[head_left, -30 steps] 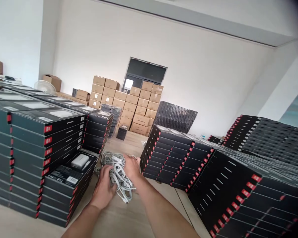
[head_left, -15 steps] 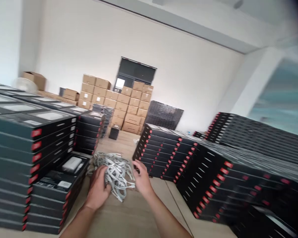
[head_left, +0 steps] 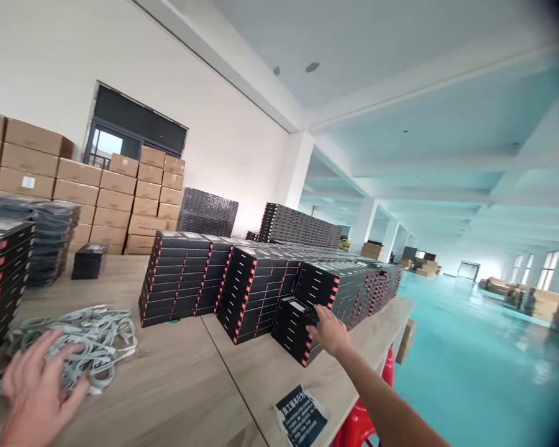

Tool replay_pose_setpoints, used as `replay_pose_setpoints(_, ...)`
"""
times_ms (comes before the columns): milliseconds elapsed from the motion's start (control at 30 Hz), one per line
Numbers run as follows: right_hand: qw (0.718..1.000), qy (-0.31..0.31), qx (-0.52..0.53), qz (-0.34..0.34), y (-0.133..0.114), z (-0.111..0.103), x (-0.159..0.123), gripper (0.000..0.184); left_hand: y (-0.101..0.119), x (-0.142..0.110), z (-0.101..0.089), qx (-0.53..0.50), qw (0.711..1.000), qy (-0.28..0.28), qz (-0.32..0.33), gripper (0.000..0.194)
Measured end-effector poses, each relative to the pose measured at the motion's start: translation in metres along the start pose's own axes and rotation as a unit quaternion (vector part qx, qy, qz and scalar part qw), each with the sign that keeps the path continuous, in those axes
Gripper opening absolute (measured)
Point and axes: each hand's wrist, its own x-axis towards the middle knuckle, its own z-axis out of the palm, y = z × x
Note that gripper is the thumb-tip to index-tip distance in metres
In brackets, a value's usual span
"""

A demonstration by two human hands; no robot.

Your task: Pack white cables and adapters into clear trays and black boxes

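Note:
On the wooden table, a loose pile of whitish-grey cables (head_left: 109,338) lies at the lower left. My left hand (head_left: 40,385) is spread over the near side of that pile, fingers apart; whether it touches the cables is hard to tell. Stretched out to the right, my right hand (head_left: 330,332) is at the upper right edge of a short stack of black boxes (head_left: 291,329) with red corner marks. Its fingers are apart and reach the top box's edge, without a clear grip around it.
Taller stacks of black boxes (head_left: 256,292) run along the table behind. More boxes (head_left: 7,267) stand at the left edge. A dark printed sheet (head_left: 302,415) lies near the table's front, beside red stools (head_left: 361,422). Brown cartons (head_left: 116,198) are piled along the wall.
The view has swung right. Both hands were around the cable pile; my right hand has left it and reached right to the short box stack, while my left hand stays over the cables.

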Motion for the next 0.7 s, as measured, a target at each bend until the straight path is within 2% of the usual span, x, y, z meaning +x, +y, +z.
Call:
replay_pose_setpoints(67,1.000,-0.013,-0.002,0.004,0.008,0.008,-0.004,0.050,0.026,-0.005,0.000,-0.026,0.999,-0.012,0.035,0.038)
replay_pose_setpoints(133,1.000,-0.011,-0.003,-0.006,0.008,0.013,-0.011,0.048,0.052,-0.012,-0.003,-0.091,0.993,-0.070,0.041,0.040)
replay_pose_setpoints(200,0.999,0.004,0.003,-0.034,0.004,0.011,-0.017,0.043,0.076,-0.020,-0.009,-0.148,0.978,-0.144,0.005,0.039)
replay_pose_setpoints(267,0.997,0.020,0.017,-0.074,-0.006,0.004,-0.024,0.037,0.094,-0.026,-0.015,-0.209,0.949,-0.223,-0.072,0.033)
replay_pose_setpoints(300,0.994,0.033,0.028,-0.098,-0.014,-0.001,-0.027,0.035,0.101,-0.027,-0.017,-0.247,0.926,-0.263,-0.114,0.028)
replay_pose_setpoints(367,0.982,0.075,0.066,-0.158,-0.042,-0.009,-0.036,0.034,0.111,-0.030,-0.016,-0.332,0.858,-0.330,-0.212,0.027)
replay_pose_setpoints(433,0.943,0.160,0.145,-0.253,-0.089,-0.015,-0.052,0.038,0.117,-0.031,-0.012,-0.430,0.755,-0.364,-0.336,0.046)
replay_pose_setpoints(500,0.891,0.211,0.214,-0.339,-0.152,-0.019,-0.076,0.046,0.118,-0.032,-0.006,-0.535,0.640,-0.335,-0.438,0.065)
replay_pose_setpoints(533,0.858,0.226,0.243,-0.393,-0.187,-0.020,-0.088,0.049,0.117,-0.032,-0.004,-0.583,0.593,-0.298,-0.468,0.071)
replay_pose_setpoints(567,0.821,0.227,0.267,-0.452,-0.222,-0.022,-0.100,0.051,0.114,-0.031,-0.004,-0.623,0.559,-0.252,-0.485,0.074)
replay_pose_setpoints(600,0.792,0.215,0.290,-0.493,-0.255,-0.024,-0.110,0.050,0.109,-0.030,-0.005,-0.647,0.541,-0.201,-0.498,0.073)
replay_pose_setpoints(633,0.775,0.196,0.319,-0.509,-0.286,-0.027,-0.117,0.047,0.104,-0.028,-0.008,-0.651,0.539,-0.146,-0.514,0.069)
replay_pose_setpoints(667,0.745,0.179,0.359,-0.533,-0.312,-0.030,-0.120,0.043,0.097,-0.025,-0.013,-0.640,0.550,-0.091,-0.529,0.065)
replay_pose_setpoints(700,0.731,0.135,0.406,-0.532,-0.333,-0.032,-0.120,0.043,0.090,-0.021,-0.020,-0.617,0.569,-0.041,-0.542,0.062)
